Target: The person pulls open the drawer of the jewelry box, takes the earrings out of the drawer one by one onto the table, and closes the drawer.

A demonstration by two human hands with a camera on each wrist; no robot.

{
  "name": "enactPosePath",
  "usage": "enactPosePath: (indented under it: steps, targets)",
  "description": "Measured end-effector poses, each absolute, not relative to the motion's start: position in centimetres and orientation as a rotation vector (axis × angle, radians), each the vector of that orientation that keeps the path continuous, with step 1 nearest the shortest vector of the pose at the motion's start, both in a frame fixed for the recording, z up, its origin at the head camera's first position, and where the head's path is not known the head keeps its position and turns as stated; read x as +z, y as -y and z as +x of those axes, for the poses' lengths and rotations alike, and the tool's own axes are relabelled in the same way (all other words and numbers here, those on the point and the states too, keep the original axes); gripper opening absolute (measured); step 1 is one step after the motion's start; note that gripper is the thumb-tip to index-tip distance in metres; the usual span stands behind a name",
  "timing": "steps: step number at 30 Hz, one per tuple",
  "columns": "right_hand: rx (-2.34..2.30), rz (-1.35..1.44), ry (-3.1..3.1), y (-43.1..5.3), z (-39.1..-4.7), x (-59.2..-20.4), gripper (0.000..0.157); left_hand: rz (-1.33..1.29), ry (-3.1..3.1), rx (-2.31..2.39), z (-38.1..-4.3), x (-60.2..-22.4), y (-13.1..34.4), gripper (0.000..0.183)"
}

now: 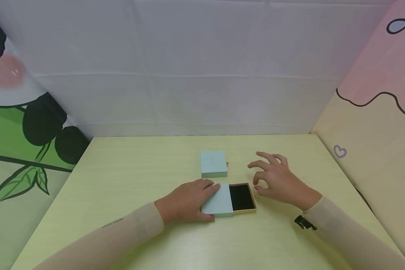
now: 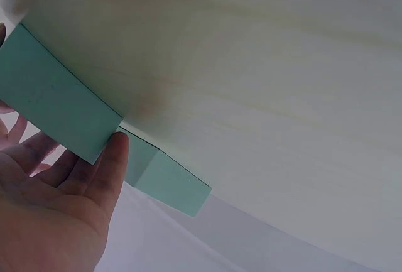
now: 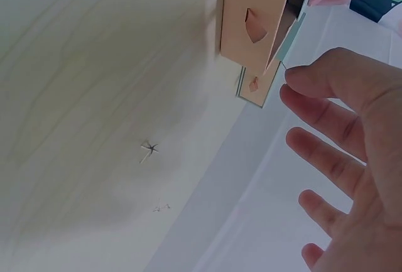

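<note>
A pale blue slide-out box (image 1: pixel 219 202) lies on the table, its black-lined inner tray (image 1: pixel 242 197) drawn partway out to the right. My left hand (image 1: pixel 190 200) grips the box's outer sleeve, with the thumb on the near side. Just right of the tray, my right hand (image 1: pixel 273 178) hovers with its thumb and index tips together and the other fingers spread. A hair-thin line shows at those tips in the right wrist view; I cannot tell whether they pinch something. The tray's tan end (image 3: pixel 254 24) has a small tab there.
Behind the opened box stands a second pale blue box (image 1: pixel 213 164), with a small tab on its right side. In the right wrist view a tiny star-shaped mark or piece (image 3: pixel 149 148) shows against the table. White cloth (image 1: pixel 202 75) hangs along the back.
</note>
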State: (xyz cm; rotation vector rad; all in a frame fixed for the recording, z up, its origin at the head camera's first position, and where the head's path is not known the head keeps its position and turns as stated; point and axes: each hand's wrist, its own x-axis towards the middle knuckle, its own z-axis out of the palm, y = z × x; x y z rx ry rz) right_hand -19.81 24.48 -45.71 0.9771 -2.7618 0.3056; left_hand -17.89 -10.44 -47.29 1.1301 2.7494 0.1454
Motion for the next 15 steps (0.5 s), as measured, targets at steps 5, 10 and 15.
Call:
enactPosePath:
  steps: [5, 10, 15]
  targets:
    - [0.307, 0.972, 2.760, -24.72, -19.94, -45.91, 0.029, 1.131, -2.747, 0.143, -17.85, -47.23, 10.44, 0.100]
    - [0.315, 0.969, 2.759, -25.02, -20.05, -46.16, 0.029, 1.134, -2.747, 0.142, -17.80, -47.16, 10.47, 0.100]
    - [0.334, 0.963, 2.758, -25.26, -20.18, -46.48, 0.029, 1.137, -2.748, 0.138, -17.84, -47.21, 10.50, 0.100]
